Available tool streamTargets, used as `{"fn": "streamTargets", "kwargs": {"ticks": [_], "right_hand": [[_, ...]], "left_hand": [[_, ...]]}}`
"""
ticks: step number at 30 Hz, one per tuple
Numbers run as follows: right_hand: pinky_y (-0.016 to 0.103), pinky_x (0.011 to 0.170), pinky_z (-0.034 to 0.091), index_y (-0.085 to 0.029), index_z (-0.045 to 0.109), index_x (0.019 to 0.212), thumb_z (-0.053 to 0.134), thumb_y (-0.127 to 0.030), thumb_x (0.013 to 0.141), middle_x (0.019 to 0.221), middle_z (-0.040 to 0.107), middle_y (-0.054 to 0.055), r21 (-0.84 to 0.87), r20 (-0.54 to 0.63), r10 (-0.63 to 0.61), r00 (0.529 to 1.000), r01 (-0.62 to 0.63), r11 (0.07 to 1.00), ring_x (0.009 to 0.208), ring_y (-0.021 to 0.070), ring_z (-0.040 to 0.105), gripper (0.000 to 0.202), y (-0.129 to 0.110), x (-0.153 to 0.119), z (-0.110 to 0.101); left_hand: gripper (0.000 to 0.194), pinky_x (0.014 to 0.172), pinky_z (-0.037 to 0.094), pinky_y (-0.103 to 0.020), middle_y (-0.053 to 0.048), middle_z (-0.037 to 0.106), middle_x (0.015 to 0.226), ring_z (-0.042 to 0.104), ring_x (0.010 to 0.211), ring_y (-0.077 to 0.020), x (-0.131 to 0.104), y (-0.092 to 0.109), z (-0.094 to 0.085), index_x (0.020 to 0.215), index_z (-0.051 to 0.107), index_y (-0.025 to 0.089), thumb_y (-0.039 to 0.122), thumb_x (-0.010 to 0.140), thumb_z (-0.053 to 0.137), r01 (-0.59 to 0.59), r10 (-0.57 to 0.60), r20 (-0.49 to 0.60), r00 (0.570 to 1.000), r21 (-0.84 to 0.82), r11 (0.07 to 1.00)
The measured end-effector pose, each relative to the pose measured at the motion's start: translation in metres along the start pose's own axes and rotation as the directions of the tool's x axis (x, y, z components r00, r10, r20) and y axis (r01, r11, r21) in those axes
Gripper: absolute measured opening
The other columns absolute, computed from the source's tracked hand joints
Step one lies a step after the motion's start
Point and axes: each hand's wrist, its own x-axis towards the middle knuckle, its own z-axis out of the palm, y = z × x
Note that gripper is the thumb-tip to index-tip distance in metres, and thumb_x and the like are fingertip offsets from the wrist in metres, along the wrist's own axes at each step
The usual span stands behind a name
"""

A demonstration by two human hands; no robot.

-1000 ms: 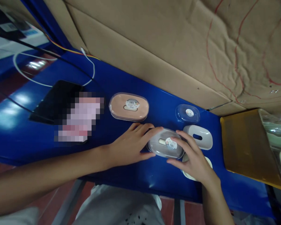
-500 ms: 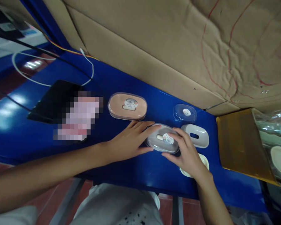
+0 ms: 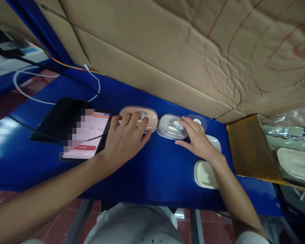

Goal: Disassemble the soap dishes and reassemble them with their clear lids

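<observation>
In the head view, my left hand (image 3: 125, 137) lies over a peach oval box (image 3: 152, 117) with a clear lid and round label. Its fingers curl across the lid and hide part of it. A grey oval box (image 3: 165, 127), clear-lidded and labelled too, stands right beside the peach one on the table. My right hand (image 3: 197, 137) grips its right end, fingers on top and thumb at the near side. Behind that hand are a loose clear lid (image 3: 202, 120) and a partly hidden white oval tray (image 3: 215, 142). A cream tray (image 3: 203, 173) lies near my right wrist.
At the left, a lit phone (image 3: 83, 150) rests against a black tablet-like slab (image 3: 56, 118), with cables around. A cardboard wall (image 3: 142, 51) borders the blue table (image 3: 152, 179) at the back. On the right stands a carton (image 3: 251, 149) holding plastic-wrapped trays.
The grey box has moved away from me and left, up against the peach box. My left hand has left the grey box and now covers the peach one. My right hand stayed with the grey box.
</observation>
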Motion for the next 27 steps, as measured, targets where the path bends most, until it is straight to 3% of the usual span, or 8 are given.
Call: {"fn": "streamTargets", "kwargs": {"ticks": [3,7,10,13,18,22,24,27], "right_hand": [[0.063,0.132,0.032,-0.029,0.03,0.172,0.062,-0.056,0.107,0.178,0.037,0.015,0.009,-0.019,0.067,0.998,-0.067,0.998,0.166,0.0356,0.034,0.077,0.008,-0.027,-0.019],[0.053,0.122,0.046,-0.035,0.056,0.155,0.061,-0.045,0.109,0.158,0.063,0.009,0.048,-0.178,0.244,0.953,-0.239,0.97,0.147,0.0308,0.059,0.047,0.013,-0.109,-0.029],[0.054,0.113,0.05,-0.035,0.062,0.147,0.061,-0.046,0.109,0.146,0.069,0.01,0.028,-0.167,0.3,0.939,-0.3,0.954,0.137,0.0325,0.065,0.04,0.009,-0.166,-0.013],[0.062,0.115,0.044,-0.033,0.058,0.153,0.062,-0.053,0.107,0.163,0.053,0.014,-0.065,-0.182,0.34,0.923,-0.356,0.932,0.147,0.0396,0.055,0.05,-0.001,-0.189,0.013],[0.066,0.123,0.034,-0.032,0.049,0.16,0.064,-0.047,0.107,0.172,0.04,0.016,-0.121,-0.181,0.302,0.936,-0.326,0.938,0.158,0.042,0.042,0.058,-0.038,-0.16,0.042],[0.065,0.127,0.029,-0.028,0.046,0.161,0.059,-0.039,0.109,0.176,0.034,0.019,-0.15,-0.194,0.232,0.953,-0.262,0.953,0.163,0.039,0.035,0.055,-0.071,-0.116,0.045],[0.065,0.129,0.026,-0.028,0.045,0.162,0.058,-0.042,0.11,0.177,0.035,0.019,-0.166,-0.158,0.161,0.974,-0.187,0.968,0.163,0.0378,0.036,0.055,-0.072,-0.099,0.036],[0.061,0.128,0.031,-0.032,0.045,0.162,0.058,-0.051,0.11,0.172,0.045,0.014,-0.129,-0.038,0.022,0.999,-0.027,0.991,0.159,0.0343,0.043,0.057,-0.037,-0.086,0.008]], "left_hand": [[0.042,0.093,0.054,-0.06,-0.026,0.068,0.137,0.066,0.123,-0.0473,0.002,-0.003,0.004,0.139,0.066,0.009,0.037,0.11,0.055,0.009,-0.009,0.02,1.0,-0.017,1.0],[0.049,0.101,0.051,-0.065,-0.028,0.065,0.142,0.064,0.127,-0.0487,0.003,-0.004,0.004,0.148,0.06,0.009,0.038,0.108,0.058,-0.005,0.005,-0.003,1.0,-0.07,0.998],[0.044,0.109,0.047,-0.063,-0.024,0.064,0.146,0.063,0.13,-0.044,-0.002,0.006,0.003,0.147,0.062,0.014,0.035,0.108,0.06,-0.11,0.102,-0.052,0.993,-0.181,0.977],[0.038,0.108,0.048,-0.058,-0.018,0.067,0.142,0.066,0.126,-0.0383,-0.012,0.022,0.005,0.142,0.065,0.018,0.033,0.108,0.058,-0.26,0.25,-0.073,0.965,-0.325,0.909],[0.038,0.106,0.049,-0.054,-0.016,0.068,0.141,0.065,0.125,-0.0346,-0.028,0.04,0.014,0.143,0.064,0.019,0.036,0.11,0.058,-0.376,0.43,0.0,0.903,-0.485,0.789],[0.066,0.112,0.043,-0.059,-0.019,0.061,0.151,0.061,0.131,-0.0391,-0.033,0.043,0.019,0.153,0.057,0.019,0.056,0.101,0.073,-0.414,0.508,0.036,0.861,-0.532,0.739],[0.08,0.115,0.04,-0.06,-0.02,0.058,0.156,0.057,0.137,-0.0405,-0.034,0.044,0.02,0.157,0.054,0.021,0.062,0.094,0.079,-0.445,0.561,0.047,0.827,-0.555,0.703],[0.073,0.12,0.036,-0.059,-0.016,0.055,0.161,0.054,0.143,-0.0376,-0.035,0.046,0.02,0.153,0.058,0.028,0.059,0.092,0.083,-0.494,0.635,0.048,0.771,-0.584,0.644]]}}
